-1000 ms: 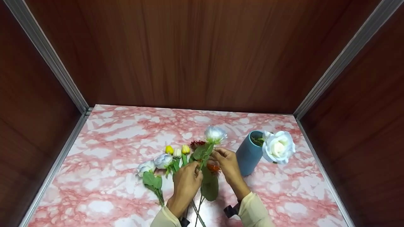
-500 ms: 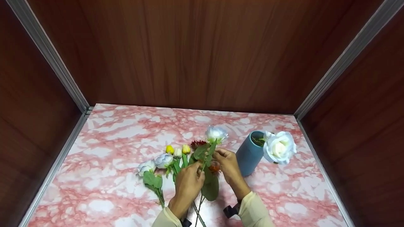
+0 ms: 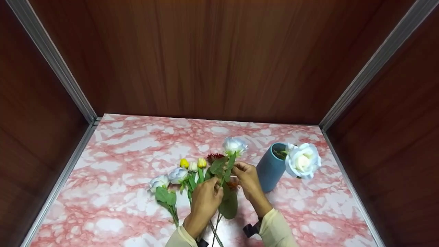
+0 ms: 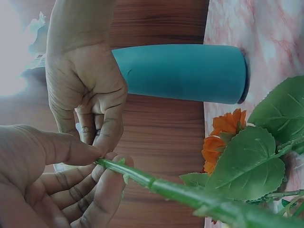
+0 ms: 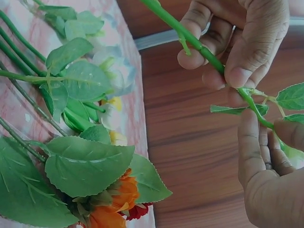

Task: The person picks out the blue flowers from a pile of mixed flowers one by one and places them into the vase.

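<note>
A white artificial rose (image 3: 235, 145) is held up over the table, its green stem (image 5: 190, 38) running through both hands. My left hand (image 3: 206, 198) pinches the stem between thumb and fingers. Higher up, near the leaves (image 3: 219, 165), my right hand (image 3: 249, 179) pinches the same stem between thumb and fingertips. In the right wrist view the two hands are close together on it. Just right of my right hand stands a blue vase (image 3: 270, 171), with a large white rose (image 3: 304, 160) leaning out over its right side.
Left of my hands lie white flowers (image 3: 159, 182), yellow tulips (image 3: 184, 163) and a cream tulip (image 3: 192, 167). Beneath them lie a dark red flower (image 3: 214, 157), an orange flower (image 4: 221, 137) and broad leaves (image 3: 228, 206). Brown panels (image 3: 212, 61) enclose the marbled table (image 3: 116, 164).
My left hand has shifted slightly right along with the stem. The small leaves by my right fingers have turned a little. The vase and the flowers on the table stay put.
</note>
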Demonstrator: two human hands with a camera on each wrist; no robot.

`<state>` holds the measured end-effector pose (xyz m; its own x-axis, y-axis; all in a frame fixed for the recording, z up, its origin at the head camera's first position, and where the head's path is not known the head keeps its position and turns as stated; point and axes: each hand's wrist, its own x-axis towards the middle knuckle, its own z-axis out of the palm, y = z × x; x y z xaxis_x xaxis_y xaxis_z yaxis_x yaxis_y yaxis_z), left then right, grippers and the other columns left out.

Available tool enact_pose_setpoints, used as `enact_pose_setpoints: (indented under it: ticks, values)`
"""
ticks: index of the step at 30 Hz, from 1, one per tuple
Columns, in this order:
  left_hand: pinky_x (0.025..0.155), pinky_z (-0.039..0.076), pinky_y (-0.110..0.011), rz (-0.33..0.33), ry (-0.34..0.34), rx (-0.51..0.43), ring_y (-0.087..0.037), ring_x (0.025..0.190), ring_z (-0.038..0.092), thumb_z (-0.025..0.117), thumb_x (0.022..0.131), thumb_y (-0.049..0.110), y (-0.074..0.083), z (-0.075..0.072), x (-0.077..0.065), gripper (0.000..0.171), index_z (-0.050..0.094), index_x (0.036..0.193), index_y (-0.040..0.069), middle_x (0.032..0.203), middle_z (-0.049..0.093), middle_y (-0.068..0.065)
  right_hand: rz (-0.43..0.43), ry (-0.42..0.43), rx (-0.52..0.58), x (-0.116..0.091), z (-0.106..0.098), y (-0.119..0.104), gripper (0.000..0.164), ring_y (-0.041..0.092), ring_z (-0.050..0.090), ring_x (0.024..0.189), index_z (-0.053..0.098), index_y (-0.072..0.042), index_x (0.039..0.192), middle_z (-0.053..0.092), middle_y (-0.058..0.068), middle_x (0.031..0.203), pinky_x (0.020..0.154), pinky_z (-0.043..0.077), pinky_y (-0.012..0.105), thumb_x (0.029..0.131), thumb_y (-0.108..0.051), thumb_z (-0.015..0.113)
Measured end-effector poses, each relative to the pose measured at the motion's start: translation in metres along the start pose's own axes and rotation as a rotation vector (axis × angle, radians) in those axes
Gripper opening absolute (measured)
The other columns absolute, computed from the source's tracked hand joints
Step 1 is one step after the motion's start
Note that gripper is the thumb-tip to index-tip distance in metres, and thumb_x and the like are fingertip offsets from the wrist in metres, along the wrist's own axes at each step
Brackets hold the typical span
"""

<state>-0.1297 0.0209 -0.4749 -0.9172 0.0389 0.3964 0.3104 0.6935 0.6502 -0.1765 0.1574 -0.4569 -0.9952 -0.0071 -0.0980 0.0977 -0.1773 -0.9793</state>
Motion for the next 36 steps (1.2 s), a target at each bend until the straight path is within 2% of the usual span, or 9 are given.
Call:
enact_pose_setpoints:
  ticks: [11,21,26,29,34,36]
  values:
    - [0.048,0.038,-0.025,-0.021,-0.009,-0.029,-0.007,0.053,0.051,0.069,0.070,0.012,0.001,0.001,0.000,0.009,0.064,0.077,0.015,0.062,0.057,0.010,-0.056,0.030,-0.113,0.000,-0.002,-0.004,0.016,0.018,0.064,0.070,0.064,0.008,0.088,0.066,0.008,0.076,0.063,0.050,0.029,0.082,-0.006,0.060]
    - [0.049,0.040,-0.025,-0.027,-0.012,-0.038,-0.005,0.053,0.053,0.070,0.069,0.015,0.005,0.001,0.001,0.013,0.067,0.082,0.015,0.064,0.060,0.010,-0.044,0.035,-0.078,0.001,-0.006,-0.012,0.020,0.020,0.063,0.069,0.058,0.015,0.095,0.064,0.013,0.079,0.061,0.052,0.030,0.083,0.000,0.053]
    - [0.049,0.040,-0.024,-0.034,-0.029,-0.066,-0.003,0.054,0.052,0.067,0.071,0.015,0.006,0.000,0.004,0.010,0.065,0.081,0.016,0.064,0.058,0.011,-0.058,0.023,-0.070,0.003,-0.008,-0.017,0.018,0.022,0.065,0.070,0.060,0.012,0.095,0.065,0.013,0.080,0.063,0.052,0.034,0.084,0.000,0.054]
    - [0.048,0.039,-0.024,-0.018,-0.014,-0.068,-0.004,0.054,0.051,0.066,0.071,0.014,0.007,0.001,0.006,0.009,0.065,0.079,0.016,0.063,0.057,0.011,-0.071,0.013,-0.062,0.003,-0.008,-0.019,0.018,0.023,0.065,0.071,0.059,0.012,0.095,0.065,0.013,0.080,0.064,0.052,0.036,0.084,0.000,0.053]
    - [0.049,0.039,-0.025,0.008,0.014,-0.058,-0.006,0.054,0.052,0.067,0.070,0.013,0.009,0.003,0.007,0.009,0.066,0.078,0.015,0.063,0.058,0.009,-0.083,0.020,-0.059,0.003,-0.010,-0.022,0.023,0.027,0.065,0.072,0.054,0.019,0.099,0.064,0.019,0.083,0.064,0.052,0.037,0.084,0.001,0.053]
    - [0.049,0.039,-0.025,0.013,0.020,-0.064,-0.006,0.053,0.052,0.068,0.070,0.013,0.010,0.003,0.008,0.009,0.066,0.078,0.015,0.063,0.059,0.009,-0.092,0.023,-0.060,0.004,-0.011,-0.024,0.023,0.028,0.065,0.072,0.054,0.020,0.099,0.064,0.018,0.081,0.064,0.052,0.037,0.084,0.001,0.053]
